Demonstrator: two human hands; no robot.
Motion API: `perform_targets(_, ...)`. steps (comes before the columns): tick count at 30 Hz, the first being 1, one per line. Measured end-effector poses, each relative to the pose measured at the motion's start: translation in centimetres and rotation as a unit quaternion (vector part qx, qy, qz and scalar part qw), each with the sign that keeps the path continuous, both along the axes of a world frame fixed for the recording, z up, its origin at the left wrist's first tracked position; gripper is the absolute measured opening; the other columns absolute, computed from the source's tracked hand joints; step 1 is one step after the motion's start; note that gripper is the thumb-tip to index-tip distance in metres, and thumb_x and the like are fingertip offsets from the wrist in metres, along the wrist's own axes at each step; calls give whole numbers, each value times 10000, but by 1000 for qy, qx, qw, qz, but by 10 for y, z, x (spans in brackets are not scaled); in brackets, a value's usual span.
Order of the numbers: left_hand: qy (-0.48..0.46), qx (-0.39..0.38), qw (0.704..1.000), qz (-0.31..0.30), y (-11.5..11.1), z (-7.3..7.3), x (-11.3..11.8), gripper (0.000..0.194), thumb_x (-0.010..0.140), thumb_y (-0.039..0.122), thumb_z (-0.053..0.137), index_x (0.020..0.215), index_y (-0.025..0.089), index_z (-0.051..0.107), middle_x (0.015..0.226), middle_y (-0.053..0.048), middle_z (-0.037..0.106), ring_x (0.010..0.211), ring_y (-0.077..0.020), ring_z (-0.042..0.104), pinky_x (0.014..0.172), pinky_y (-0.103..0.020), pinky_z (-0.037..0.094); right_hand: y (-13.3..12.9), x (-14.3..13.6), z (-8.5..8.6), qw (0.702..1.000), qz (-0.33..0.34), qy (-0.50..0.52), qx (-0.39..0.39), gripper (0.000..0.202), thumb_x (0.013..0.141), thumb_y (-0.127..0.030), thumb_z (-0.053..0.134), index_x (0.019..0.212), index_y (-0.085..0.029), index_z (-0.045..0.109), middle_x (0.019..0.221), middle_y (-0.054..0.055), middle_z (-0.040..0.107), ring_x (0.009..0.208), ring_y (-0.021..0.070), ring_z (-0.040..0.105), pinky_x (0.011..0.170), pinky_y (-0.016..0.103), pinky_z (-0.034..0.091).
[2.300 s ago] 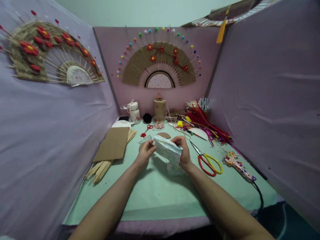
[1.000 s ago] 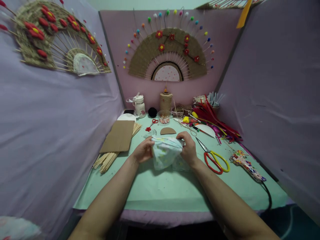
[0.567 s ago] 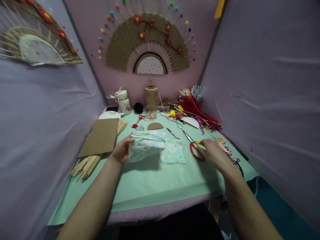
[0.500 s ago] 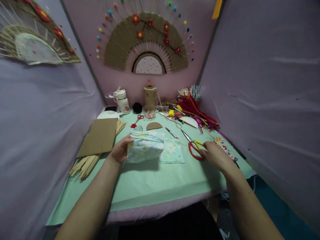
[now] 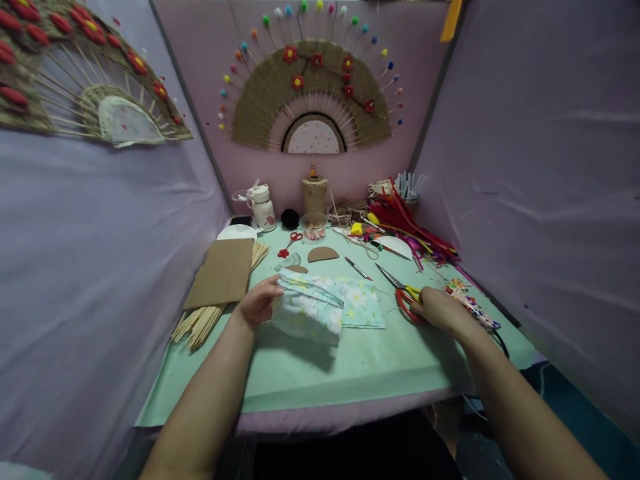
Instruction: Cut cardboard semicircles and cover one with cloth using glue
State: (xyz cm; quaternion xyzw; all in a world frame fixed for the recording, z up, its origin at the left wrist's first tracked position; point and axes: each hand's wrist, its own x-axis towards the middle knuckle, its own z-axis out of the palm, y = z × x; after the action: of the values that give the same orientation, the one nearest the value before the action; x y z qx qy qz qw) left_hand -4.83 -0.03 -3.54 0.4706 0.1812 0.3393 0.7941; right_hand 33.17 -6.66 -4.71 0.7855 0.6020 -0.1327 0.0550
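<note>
My left hand [image 5: 260, 301] grips the left edge of a folded floral cloth [image 5: 310, 308], pale blue with white and yellow flowers, raised a little over the table. Behind and right of it, a smaller square of the same cloth [image 5: 363, 303] lies flat, partly covered. On the right, my right hand [image 5: 434, 307] is closed on the handles of large scissors [image 5: 411, 300], red and yellow, whose blades point away to the upper left. A pen [image 5: 359, 269] and a brown cardboard half-circle [image 5: 323, 254] lie beyond the cloths.
Brown cardboard [image 5: 223, 272] rests on thin sticks [image 5: 200, 325] at the left. Along the back stand a white bottle [image 5: 263, 210], a twine spool [image 5: 315, 195] and a clear bowl [image 5: 314, 228]. Red craft stems [image 5: 405, 220] are heaped at the back right. Decorated fans [image 5: 260, 100] hang above.
The view has shifted, so the scene sits further right. The cloth in my left hand has tilted, its right end lower, uncovering a small brown piece behind it. My right hand still holds the scissors.
</note>
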Motion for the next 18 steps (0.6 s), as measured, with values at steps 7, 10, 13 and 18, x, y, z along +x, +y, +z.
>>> perform_targets(7, 4, 3, 1000, 1, 4, -6, -5, 688, 636, 229, 747, 1280, 102, 542, 1028, -159, 724, 841, -277, 719, 667, -270, 551, -15, 9, 4, 990, -3, 137, 43, 335, 839, -371, 488, 991, -110, 633, 845, 119, 695, 742, 220, 620, 610, 272, 402)
perform_targets(10, 5, 3, 1000, 0, 4, -7, -5, 656, 635, 233, 754, 1250, 104, 564, 1009, -154, 729, 826, -272, 721, 628, -250, 544, -38, 0, 10, 951, 68, 290, 86, 378, 778, -433, 544, 1020, -150, 611, 865, 72, 661, 774, 217, 586, 657, 281, 436)
perform_targets(13, 9, 2, 1000, 3, 3, -6, -5, 672, 620, 244, 769, 1244, 101, 566, 994, -154, 731, 851, -288, 717, 647, -265, 553, -66, -16, 17, 905, 98, 411, 57, 492, 687, -401, 609, 1119, -168, 561, 842, 26, 598, 754, 193, 549, 664, 279, 452)
perform_targets(18, 16, 2, 1000, 9, 2, -4, -5, 693, 590, 266, 789, 1228, 100, 576, 993, -157, 731, 844, -297, 717, 703, -311, 564, -97, -36, 29, 863, 114, 489, -61, 599, 549, -221, 640, 1141, -188, 559, 927, 35, 596, 860, 205, 558, 669, 249, 458)
